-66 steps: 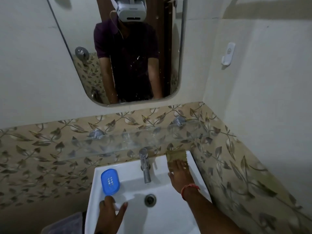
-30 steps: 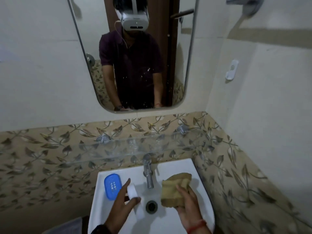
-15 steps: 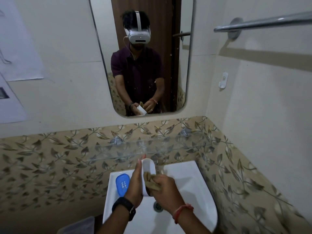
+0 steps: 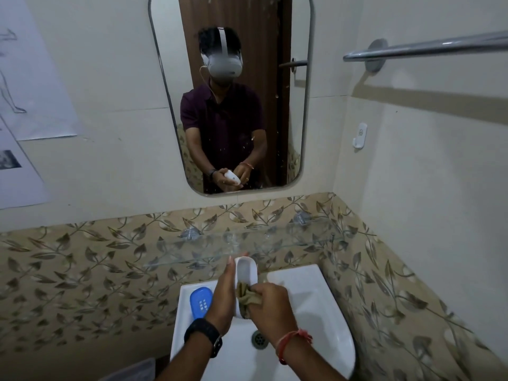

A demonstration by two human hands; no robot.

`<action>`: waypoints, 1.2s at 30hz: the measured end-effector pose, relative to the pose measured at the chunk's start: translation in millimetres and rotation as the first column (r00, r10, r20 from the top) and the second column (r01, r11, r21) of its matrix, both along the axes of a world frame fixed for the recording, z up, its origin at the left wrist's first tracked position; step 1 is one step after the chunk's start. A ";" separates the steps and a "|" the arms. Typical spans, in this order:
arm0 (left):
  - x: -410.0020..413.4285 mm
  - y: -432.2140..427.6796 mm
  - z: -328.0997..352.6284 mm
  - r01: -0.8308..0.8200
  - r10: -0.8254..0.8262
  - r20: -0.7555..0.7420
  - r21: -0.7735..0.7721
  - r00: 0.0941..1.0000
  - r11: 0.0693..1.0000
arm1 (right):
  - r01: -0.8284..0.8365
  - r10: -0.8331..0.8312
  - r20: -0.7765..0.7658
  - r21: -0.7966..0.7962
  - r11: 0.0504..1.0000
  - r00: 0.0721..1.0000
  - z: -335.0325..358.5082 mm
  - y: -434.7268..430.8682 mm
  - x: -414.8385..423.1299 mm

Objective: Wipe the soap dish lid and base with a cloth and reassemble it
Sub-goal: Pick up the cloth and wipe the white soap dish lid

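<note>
My left hand (image 4: 224, 301) holds a white oval soap dish part (image 4: 246, 270) upright above the sink, its hollow side facing me. Pressed into the lower half of that hollow is a crumpled tan cloth (image 4: 245, 296), gripped by my right hand (image 4: 270, 305). The blue soap dish part (image 4: 200, 301), with small drain holes, lies flat on the sink's left rim, just left of my left wrist. I cannot tell which piece is the lid and which the base.
A white sink (image 4: 324, 298) with a metal drain (image 4: 259, 338) sits below my hands. A glass shelf (image 4: 288, 240) runs along the leaf-patterned tiles behind. A mirror (image 4: 233, 92) hangs above. A chrome towel bar (image 4: 428, 48) projects at upper right. The tap is hidden behind my hands.
My left hand lifted the white piece off the sink and my right hand brought the cloth from the sink's right rim into it. The view tilted upward.
</note>
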State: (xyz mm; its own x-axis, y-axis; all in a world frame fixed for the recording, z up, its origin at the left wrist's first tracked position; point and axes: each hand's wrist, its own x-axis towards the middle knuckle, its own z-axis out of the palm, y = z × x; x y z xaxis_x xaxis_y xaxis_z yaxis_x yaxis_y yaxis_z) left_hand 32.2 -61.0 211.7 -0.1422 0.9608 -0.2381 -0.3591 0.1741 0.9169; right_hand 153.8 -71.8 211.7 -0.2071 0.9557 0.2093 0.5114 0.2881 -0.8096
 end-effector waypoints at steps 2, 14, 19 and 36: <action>8.1 -1.2 -1.9 0.008 -0.008 0.014 -0.003 1.000 1.000 | 0.211 -0.216 -0.111 -0.053 0.976 0.970 7.9 5.5 -8.9; 1.1 2.7 11.3 -0.026 0.023 -0.196 -0.011 0.980 1.000 | -0.171 0.189 0.242 -0.096 0.981 0.952 2.4 2.5 4.0; 19.9 -1.8 16.5 0.052 -0.050 -0.229 0.005 0.972 0.999 | 0.145 -0.177 0.128 0.230 0.962 0.976 22.3 16.9 -7.4; 41.9 -9.2 47.2 -0.061 0.101 -0.132 0.276 0.986 0.959 | -0.381 -0.084 -0.821 -0.349 0.856 0.564 71.6 11.3 11.9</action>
